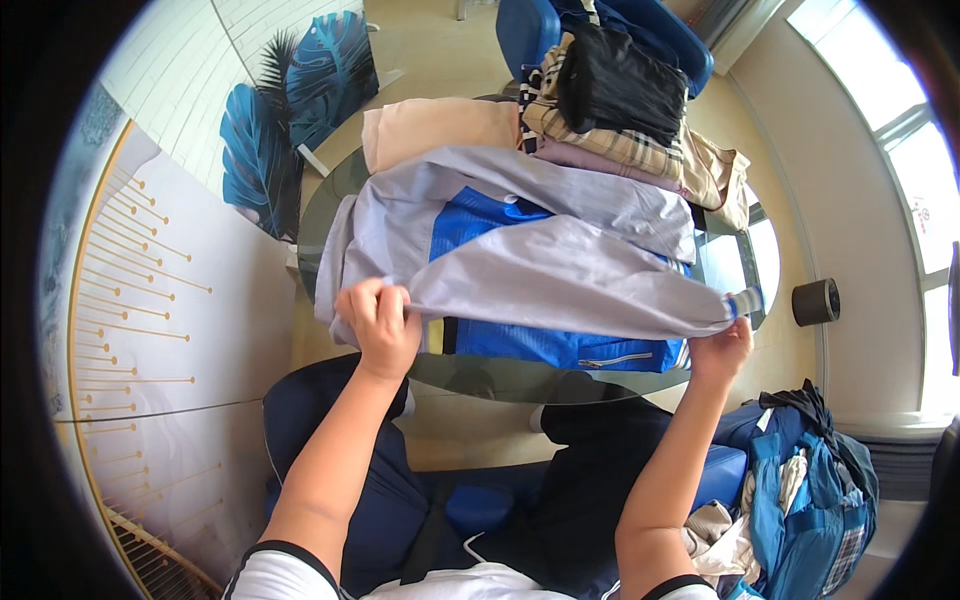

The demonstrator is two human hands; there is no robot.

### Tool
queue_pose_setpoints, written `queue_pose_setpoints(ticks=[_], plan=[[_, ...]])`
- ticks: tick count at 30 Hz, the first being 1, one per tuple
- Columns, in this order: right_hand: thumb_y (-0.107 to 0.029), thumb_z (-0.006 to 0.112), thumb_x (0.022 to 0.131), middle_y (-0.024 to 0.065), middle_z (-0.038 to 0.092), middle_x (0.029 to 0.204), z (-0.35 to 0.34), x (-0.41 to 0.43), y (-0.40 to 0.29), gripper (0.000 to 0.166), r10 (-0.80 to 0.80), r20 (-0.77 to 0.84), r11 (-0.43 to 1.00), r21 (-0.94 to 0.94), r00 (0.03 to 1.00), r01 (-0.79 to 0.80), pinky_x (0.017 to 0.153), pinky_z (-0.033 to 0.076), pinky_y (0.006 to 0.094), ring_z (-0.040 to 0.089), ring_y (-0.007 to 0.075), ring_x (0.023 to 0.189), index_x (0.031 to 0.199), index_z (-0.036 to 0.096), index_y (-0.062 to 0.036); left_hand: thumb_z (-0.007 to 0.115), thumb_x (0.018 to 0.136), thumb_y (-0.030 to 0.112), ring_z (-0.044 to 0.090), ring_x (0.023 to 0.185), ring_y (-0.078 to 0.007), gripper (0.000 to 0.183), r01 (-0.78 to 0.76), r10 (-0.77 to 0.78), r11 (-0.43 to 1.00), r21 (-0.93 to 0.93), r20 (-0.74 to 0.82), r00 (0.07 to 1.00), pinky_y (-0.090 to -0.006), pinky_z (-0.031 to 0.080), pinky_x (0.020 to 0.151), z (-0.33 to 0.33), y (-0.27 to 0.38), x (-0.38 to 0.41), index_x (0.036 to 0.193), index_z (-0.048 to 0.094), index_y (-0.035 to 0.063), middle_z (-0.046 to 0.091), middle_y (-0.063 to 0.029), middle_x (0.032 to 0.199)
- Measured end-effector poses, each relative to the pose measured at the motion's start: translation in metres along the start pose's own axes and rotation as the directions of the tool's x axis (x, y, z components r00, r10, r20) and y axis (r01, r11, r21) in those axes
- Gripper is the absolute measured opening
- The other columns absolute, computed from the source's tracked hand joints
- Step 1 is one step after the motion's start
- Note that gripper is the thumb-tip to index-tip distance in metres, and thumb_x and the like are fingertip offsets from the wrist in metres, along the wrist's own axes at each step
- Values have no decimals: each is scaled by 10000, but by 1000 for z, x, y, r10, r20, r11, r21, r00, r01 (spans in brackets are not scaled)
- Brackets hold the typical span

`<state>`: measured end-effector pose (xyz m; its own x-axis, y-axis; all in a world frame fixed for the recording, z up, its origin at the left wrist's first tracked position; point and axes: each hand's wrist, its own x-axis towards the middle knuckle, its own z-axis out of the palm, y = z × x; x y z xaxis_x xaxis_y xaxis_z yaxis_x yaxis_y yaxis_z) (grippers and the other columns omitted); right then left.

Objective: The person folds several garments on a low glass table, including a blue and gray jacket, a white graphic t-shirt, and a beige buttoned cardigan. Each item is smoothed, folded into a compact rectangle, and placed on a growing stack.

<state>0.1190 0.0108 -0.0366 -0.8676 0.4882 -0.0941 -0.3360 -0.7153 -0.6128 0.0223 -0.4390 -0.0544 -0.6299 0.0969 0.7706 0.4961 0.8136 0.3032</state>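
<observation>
A grey and blue jacket (540, 262) lies spread sideways over a round glass table (517, 382). My left hand (382, 326) pinches the grey cloth near the sleeve's shoulder end. At the sleeve's other end, my right hand (724, 349) grips the cloth just below the striped cuff (746, 301). Between my hands the near sleeve (570, 281) stretches across the jacket's blue body. The other grey sleeve (600, 191) lies along the far side. A zipped pocket (626, 356) shows at the near edge.
Behind the jacket sit a folded peach cloth (442, 131) and a stack of folded clothes topped by a black garment (622, 82). A blue chair (529, 37) stands beyond. To my right is a heap of clothes (806, 495); a dark bin (816, 302) stands by the wall.
</observation>
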Motion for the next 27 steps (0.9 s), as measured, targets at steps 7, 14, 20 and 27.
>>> queue_pose_setpoints(ticks=[7, 14, 20, 27], plan=[[-487, 761, 823, 50, 654, 992, 5, 3, 20, 518, -278, -500, 720, -673, 820, -167, 736, 437, 367, 601, 189, 937, 1129, 605, -99, 687, 611, 62, 463, 951, -302, 247, -89, 45, 990, 111, 343, 938, -447, 327, 840, -10, 14, -19, 822, 562, 89, 494, -90, 963], [-201, 773, 780, 119, 645, 994, 20, -12, 23, 545, -374, -185, 207, -972, 909, -112, 666, 509, 275, 622, 152, 847, 1247, 579, 2, 650, 590, 97, 493, 904, -311, 156, -78, 20, 994, 74, 588, 809, -437, 335, 795, -18, 26, -4, 722, 585, 41, 523, -101, 890], [79, 428, 700, 12, 548, 724, 47, -32, 8, 178, -306, -240, 820, -558, 921, 127, 574, 421, 214, 512, 100, 611, 769, 530, -50, 625, 694, 74, 520, 813, -312, 97, -30, 14, 999, 31, 425, 905, -435, 391, 735, 3, 11, 1, 774, 608, 20, 516, -113, 803], [3, 499, 819, 167, 622, 1126, 4, -38, 7, 227, -640, 326, -451, -893, 696, 3, 976, 430, 421, 574, 304, 1084, 1005, 628, -15, 652, 876, 142, 370, 1384, -352, 689, -148, 133, 989, -26, 609, 782, -579, 290, 1104, 24, 36, -4, 1513, 393, 172, 313, -175, 1557]])
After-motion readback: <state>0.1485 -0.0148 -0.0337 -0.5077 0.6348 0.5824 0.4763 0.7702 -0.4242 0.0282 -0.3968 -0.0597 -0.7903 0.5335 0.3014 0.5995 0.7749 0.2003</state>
